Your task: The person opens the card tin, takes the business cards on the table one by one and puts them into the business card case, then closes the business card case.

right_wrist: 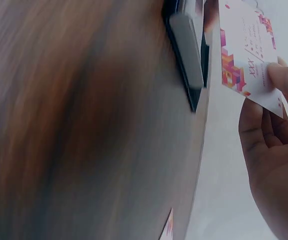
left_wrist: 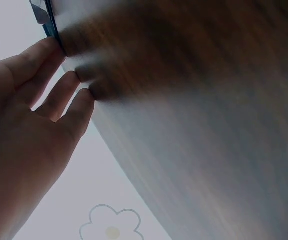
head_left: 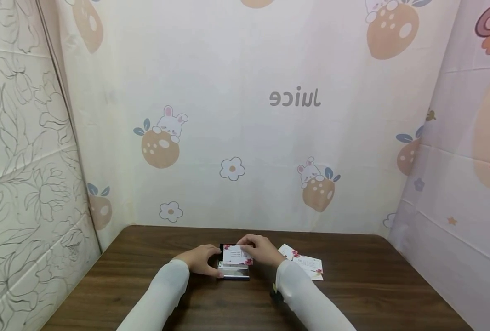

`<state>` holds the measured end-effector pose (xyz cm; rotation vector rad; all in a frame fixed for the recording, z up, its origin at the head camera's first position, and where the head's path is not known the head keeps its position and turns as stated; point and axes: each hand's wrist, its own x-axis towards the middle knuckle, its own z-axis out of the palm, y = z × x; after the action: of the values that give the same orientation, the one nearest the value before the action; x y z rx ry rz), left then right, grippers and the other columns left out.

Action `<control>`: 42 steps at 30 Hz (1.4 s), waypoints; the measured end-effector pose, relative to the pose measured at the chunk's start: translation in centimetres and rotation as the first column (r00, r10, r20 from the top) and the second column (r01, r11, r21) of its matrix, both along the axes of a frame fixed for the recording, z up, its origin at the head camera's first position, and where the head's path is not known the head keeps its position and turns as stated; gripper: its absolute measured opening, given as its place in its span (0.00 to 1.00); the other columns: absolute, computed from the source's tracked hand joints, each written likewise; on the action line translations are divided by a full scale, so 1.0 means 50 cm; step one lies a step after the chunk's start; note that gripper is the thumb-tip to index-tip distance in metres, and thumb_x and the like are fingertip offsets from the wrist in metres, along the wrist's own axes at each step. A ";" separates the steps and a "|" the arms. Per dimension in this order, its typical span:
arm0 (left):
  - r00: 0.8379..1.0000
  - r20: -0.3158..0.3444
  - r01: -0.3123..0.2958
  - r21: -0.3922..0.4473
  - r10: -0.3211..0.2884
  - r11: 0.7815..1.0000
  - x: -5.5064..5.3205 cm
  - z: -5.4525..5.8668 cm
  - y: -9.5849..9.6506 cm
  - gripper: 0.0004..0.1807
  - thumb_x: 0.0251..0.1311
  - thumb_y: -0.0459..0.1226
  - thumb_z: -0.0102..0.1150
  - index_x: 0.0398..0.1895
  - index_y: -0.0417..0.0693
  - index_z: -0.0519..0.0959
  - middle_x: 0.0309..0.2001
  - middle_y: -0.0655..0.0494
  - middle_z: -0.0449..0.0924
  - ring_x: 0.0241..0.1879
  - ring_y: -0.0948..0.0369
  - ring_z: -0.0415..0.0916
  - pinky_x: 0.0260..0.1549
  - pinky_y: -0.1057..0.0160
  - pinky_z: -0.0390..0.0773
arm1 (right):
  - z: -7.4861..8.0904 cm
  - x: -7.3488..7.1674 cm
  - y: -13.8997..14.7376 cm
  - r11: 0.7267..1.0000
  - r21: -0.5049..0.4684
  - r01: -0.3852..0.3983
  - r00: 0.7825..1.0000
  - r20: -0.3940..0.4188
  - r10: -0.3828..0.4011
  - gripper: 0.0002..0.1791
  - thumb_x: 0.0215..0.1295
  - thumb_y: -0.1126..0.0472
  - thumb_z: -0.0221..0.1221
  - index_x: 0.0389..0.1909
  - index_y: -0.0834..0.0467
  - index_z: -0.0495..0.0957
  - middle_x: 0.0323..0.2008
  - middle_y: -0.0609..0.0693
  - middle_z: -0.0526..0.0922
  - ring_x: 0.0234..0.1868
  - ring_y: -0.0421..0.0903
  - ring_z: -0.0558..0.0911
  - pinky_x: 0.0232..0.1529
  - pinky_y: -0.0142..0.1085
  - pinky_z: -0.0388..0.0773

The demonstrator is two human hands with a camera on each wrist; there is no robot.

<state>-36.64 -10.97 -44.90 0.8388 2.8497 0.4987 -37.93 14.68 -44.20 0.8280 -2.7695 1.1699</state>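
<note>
A business card case (head_left: 237,277) with a dark edge and a silvery front lies opened on the table. My left hand (head_left: 199,260) grips its left side, thumb at the near corner and fingers at the far part. In the left wrist view, fingertips (left_wrist: 58,47) touch the dark edge of the case. My right hand (head_left: 263,252) pinches a white business card (right_wrist: 249,50) with pink and orange patterns between thumb and fingers. That card is over the case in the head view. The right wrist view shows the case (right_wrist: 189,50) beside the card, partly cut off.
White business cards (head_left: 310,263) with floral corners overlap on the brown wooden table (head_left: 361,280), right of my right hand. A small dark thing (head_left: 276,295) is by the right sleeve, its kind unclear. Printed curtains (head_left: 236,128) stand behind the table and at both sides.
</note>
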 end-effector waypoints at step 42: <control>1.000 0.006 0.022 0.014 -0.022 1.000 -0.012 -0.002 -0.007 0.44 0.53 0.59 0.71 0.66 0.40 0.73 0.65 0.45 0.71 0.66 0.48 0.66 0.63 0.45 0.68 | -0.023 0.006 -0.036 0.989 0.141 -0.041 0.998 0.042 0.035 0.04 0.69 0.63 0.60 0.41 0.54 0.83 0.33 0.42 0.79 0.37 0.41 0.74 0.42 0.41 0.74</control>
<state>-37.22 -11.33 -45.01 0.8685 2.8315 0.5188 -37.62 12.85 -45.37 0.8824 -2.9102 1.0145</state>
